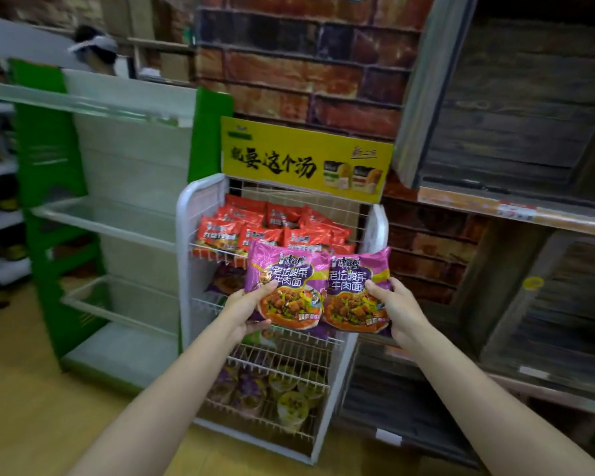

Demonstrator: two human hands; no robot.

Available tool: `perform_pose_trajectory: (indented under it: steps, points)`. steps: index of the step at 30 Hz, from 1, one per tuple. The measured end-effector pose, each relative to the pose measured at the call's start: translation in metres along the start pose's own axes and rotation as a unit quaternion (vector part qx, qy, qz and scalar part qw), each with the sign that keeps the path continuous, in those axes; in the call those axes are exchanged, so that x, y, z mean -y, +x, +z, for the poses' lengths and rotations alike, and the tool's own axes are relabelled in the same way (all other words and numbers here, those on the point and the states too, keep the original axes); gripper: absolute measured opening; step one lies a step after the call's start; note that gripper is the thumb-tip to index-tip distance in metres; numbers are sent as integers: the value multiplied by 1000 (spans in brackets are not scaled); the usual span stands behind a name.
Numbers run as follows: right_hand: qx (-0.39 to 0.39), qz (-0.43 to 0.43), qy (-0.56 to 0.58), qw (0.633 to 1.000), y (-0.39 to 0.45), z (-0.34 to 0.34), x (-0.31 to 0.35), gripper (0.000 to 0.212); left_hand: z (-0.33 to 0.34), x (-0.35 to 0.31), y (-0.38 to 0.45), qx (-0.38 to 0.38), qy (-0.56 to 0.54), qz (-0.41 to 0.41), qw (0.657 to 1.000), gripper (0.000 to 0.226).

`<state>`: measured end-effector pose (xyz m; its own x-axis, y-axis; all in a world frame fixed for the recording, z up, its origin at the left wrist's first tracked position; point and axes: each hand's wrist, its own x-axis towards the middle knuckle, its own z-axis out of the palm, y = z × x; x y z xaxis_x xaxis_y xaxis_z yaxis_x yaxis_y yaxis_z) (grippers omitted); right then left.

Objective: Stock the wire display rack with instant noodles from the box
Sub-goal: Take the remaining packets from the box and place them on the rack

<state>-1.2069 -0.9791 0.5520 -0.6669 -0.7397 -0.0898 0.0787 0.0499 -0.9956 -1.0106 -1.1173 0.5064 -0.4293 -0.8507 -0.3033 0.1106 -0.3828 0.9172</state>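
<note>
My left hand (247, 312) grips one purple noodle packet (287, 273) by its lower left edge, thumb on the front. A second purple noodle packet (356, 280) sits beside it, gripped at its right edge by my right hand (397, 309). I hold both packets up in front of the white wire display rack (196, 214), level with its second tier. Red noodle packets (275, 228) fill the rack's top tier. A few purple packets (224, 280) lie on the second tier behind my hands. Cup noodles (289, 400) stand in the bottom tiers. The box is out of view.
A yellow sign (299, 159) tops the rack. A green-and-white shelf unit (117, 214) with bare shelves stands to the left. Dark wooden shelving (529, 235) is on the right, a brick wall (306, 63) behind. Another person's head (93, 46) shows at far left.
</note>
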Motion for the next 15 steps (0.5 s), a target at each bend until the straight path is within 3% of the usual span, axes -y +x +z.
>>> perform_pose_trajectory:
  steps: [8, 11, 15]
  points:
    - [46, 63, -12, 997, 67, 98, -48, 35, -95, 4, 69, -3, -13, -40, 999, 39]
    - [45, 88, -20, 995, 86, 127, -69, 32, -123, 9, 92, -16, 16, -56, 998, 52]
    - [43, 126, -7, 991, 103, 155, -99, 26, -148, 16, 117, -44, 32, -71, 996, 51]
